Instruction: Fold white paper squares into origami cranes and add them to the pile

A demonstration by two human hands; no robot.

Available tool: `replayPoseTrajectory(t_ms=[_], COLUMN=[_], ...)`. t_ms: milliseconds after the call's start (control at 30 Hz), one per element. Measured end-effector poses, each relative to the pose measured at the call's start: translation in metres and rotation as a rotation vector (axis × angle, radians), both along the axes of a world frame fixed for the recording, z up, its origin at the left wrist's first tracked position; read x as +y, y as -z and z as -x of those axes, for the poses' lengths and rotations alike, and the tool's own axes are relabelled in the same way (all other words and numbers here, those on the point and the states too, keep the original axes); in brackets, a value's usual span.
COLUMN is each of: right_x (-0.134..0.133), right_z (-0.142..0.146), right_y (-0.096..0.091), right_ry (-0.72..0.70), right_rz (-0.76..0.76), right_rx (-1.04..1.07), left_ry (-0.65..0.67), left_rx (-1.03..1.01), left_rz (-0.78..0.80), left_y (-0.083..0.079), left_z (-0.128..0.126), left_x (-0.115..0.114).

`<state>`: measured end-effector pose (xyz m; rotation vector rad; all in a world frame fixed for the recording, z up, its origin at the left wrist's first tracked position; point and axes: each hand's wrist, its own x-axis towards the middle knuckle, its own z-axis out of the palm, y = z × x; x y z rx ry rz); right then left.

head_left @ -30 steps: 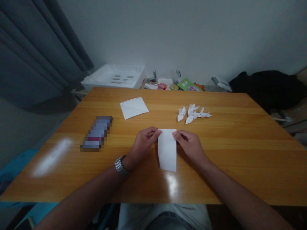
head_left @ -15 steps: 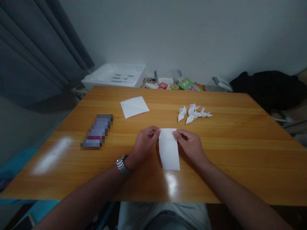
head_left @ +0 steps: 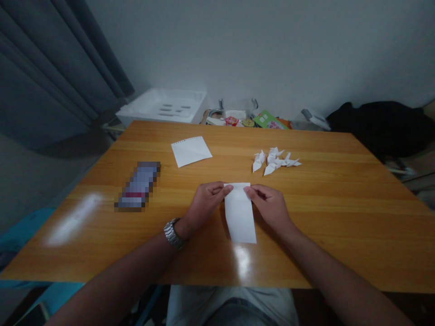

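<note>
Between my hands is a narrow white sheet of paper [head_left: 239, 217], its long side running toward me over the table. My left hand [head_left: 212, 199] pinches its upper left corner, the thumb lying on top of the paper. At the upper right corner my right hand [head_left: 268, 201] pinches it with thumb and fingers. A thin crease or fold line shows along the top edge between the thumbs. Beyond my right hand lie several folded white paper figures [head_left: 276, 162], close together. Farther left, a white sheet with a perforated edge [head_left: 192, 152] rests flat.
A blurred-out phone-like object [head_left: 138, 186] lies on the left of the wooden table [head_left: 340, 217]. Behind the far edge stand a white plastic tray [head_left: 163, 106] and a green packet [head_left: 270, 119] among small items. A dark cloth heap [head_left: 380, 122] is at the back right.
My left thumb has slid to the right, farther onto the top of the paper. The paper's lower end has shifted slightly toward me. My right hand keeps its pinch.
</note>
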<state>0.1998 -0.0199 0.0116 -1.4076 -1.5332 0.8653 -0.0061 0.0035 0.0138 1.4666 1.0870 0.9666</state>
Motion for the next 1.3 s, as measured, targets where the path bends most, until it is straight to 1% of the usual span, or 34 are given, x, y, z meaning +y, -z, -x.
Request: replayPoseTrajectory(t_ms=[100, 233, 367, 467, 600, 700, 800, 867, 933, 1000, 1167, 1300], right_x=[0.002, 0.003, 0.003, 0.003, 0.003, 0.002, 0.003, 0.003, 0.003, 0.003, 0.004, 0.004], right_z=[-0.001, -0.001, 0.000, 0.001, 0.001, 0.002, 0.002, 0.002, 0.002, 0.001, 0.002, 0.002], right_y=[0.000, 0.002, 0.003, 0.004, 0.005, 0.004, 0.003, 0.003, 0.002, 0.001, 0.003, 0.004], right_ry=[0.001, -0.001, -0.008, -0.012, -0.025, -0.020, 0.000, 0.009, 0.005, -0.004, -0.030, -0.062], right_rz=[0.004, -0.008, -0.019, -0.017, 0.011, 0.025, 0.021, 0.016, 0.015, 0.014, 0.031, 0.065], right_rx=[0.027, 0.027, 0.030, 0.032, 0.071, 0.082, 0.067, 0.068, 0.066, 0.061, 0.076, 0.140], left_ry=[0.054, 0.044, 0.025, -0.009, -0.057, -0.062, -0.040, -0.008, 0.038, 0.057, -0.043, -0.062], left_rx=[-0.046, -0.056, 0.045, 0.129, 0.112, 0.083, 0.043, -0.002, -0.069, -0.112, -0.032, -0.016], left_rz=[0.003, -0.064, -0.156, -0.185, -0.165, -0.147, -0.089, -0.021, 0.041, 0.069, 0.031, -0.002], left_y=[-0.001, -0.006, -0.007, -0.007, -0.007, -0.005, 0.000, 0.003, 0.005, 0.005, 0.001, -0.001], left_z=[0.001, 0.000, 0.002, 0.003, 0.001, -0.001, -0.001, -0.001, -0.001, -0.002, -0.004, -0.003], left_x=[-0.001, -0.003, -0.002, 0.000, 0.001, 0.001, 0.002, 0.003, 0.003, 0.003, 0.002, 0.002])
